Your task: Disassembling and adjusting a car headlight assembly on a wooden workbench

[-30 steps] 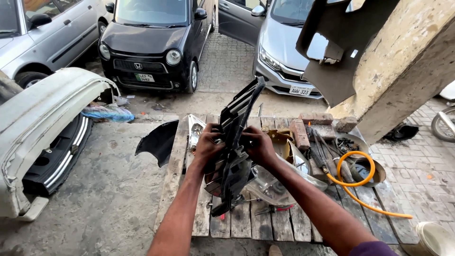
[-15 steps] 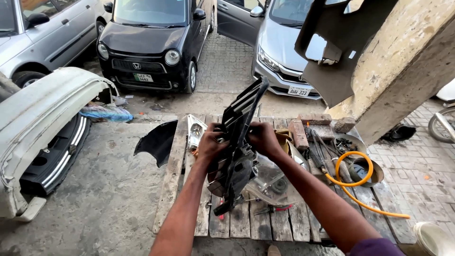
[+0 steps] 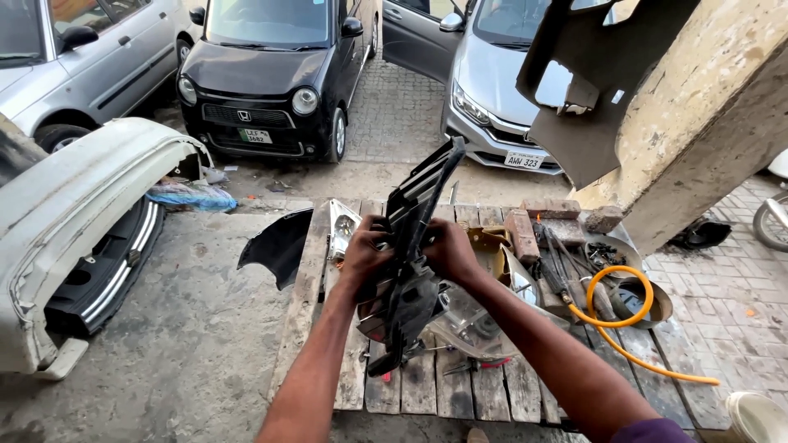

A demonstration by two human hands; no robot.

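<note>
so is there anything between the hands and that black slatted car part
Nothing visible. The left hand and right hand both grip the black slatted part directly, holding it upright above the wooden pallet table.

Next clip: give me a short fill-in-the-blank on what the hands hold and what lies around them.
1. Both hands, left hand and right hand, grip a black slatted ____ part.
2. The part is held over a wooden ____.
3. The hose coiled to the right is ____ in colour.
4. On the ground to the left lies a white car ____.

Missing words: plastic; pallet; orange; bumper
</note>
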